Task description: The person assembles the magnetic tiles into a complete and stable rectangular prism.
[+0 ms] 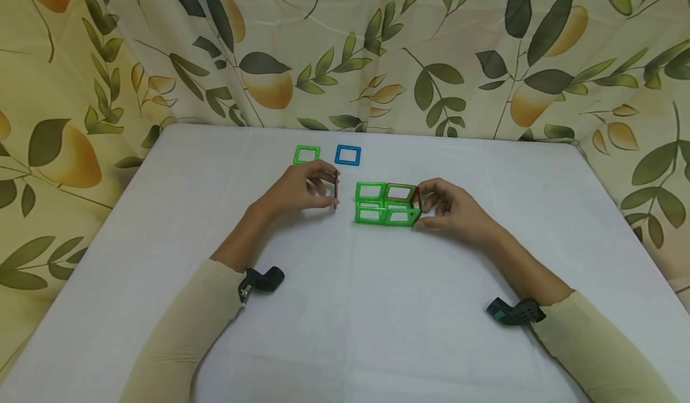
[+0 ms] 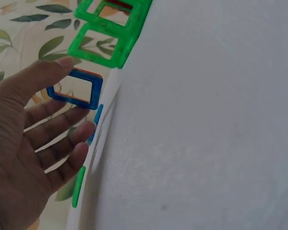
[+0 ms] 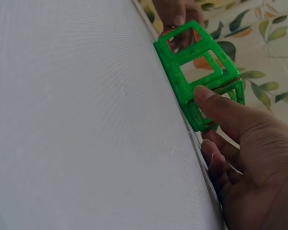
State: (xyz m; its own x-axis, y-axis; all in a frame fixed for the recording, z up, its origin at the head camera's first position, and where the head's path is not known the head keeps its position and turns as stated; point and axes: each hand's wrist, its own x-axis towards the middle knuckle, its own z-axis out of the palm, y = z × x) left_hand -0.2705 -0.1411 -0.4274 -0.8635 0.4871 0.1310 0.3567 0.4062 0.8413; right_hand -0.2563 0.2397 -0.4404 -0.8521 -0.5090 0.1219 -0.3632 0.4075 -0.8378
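My left hand (image 1: 302,186) pinches a blue square frame-shaped magnetic tile (image 2: 97,91) between thumb and fingers. It stands on edge, and an orange edge shows along it in the left wrist view. Across a small gap to the right sits a box-like build of green magnetic tiles (image 1: 385,214), with red along its right end. My right hand (image 1: 453,208) holds that end; its thumb presses a green tile in the right wrist view, and the fingers curl behind, partly hidden.
Behind my left hand, a loose green tile (image 1: 296,154) and a loose blue tile (image 1: 337,155) lie flat on the white table (image 1: 350,319). A leaf-and-fruit patterned cloth (image 1: 323,44) hangs along the table's far edge.
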